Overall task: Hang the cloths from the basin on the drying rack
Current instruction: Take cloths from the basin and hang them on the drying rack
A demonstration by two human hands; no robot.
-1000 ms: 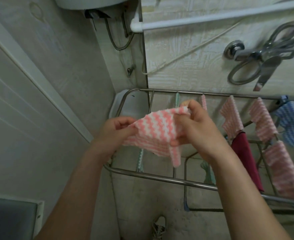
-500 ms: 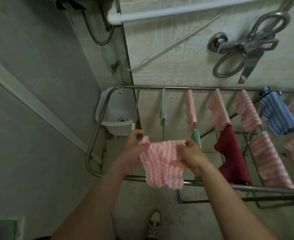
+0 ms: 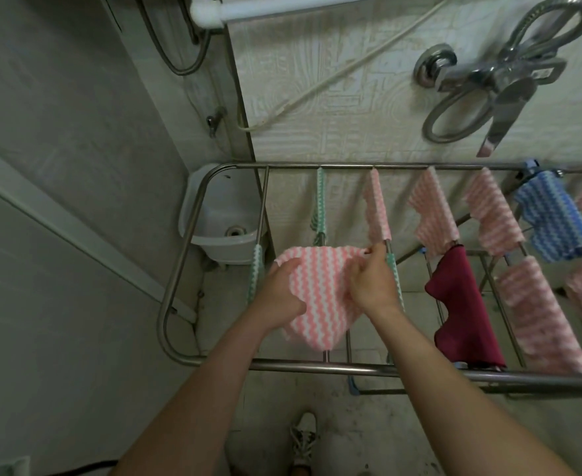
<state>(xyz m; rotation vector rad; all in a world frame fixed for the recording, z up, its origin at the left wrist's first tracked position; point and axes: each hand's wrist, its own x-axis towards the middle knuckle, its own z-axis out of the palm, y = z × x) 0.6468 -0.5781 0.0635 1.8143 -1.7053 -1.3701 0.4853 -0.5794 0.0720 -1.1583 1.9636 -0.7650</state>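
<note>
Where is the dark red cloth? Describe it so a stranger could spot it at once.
Find the metal drying rack standing against the wall. On a rail just right of the right hand, which holds a pink striped cloth, hangs the dark red cloth. It is the only plain, dark piece; its neighbours are all zigzag-striped in pink, green or blue.

Pipe: a white pipe (image 3: 282,6) runs along the top edge of the tiled wall (image 3: 351,132).
Tap: a metal tap (image 3: 488,73) sits at the upper right of this wall, with a looped hose.
Cord: a pale cord (image 3: 334,73) crosses the wall slantwise.
Shoe: a shoe (image 3: 305,438) stands on the floor (image 3: 368,441), near its bottom edge.
</note>
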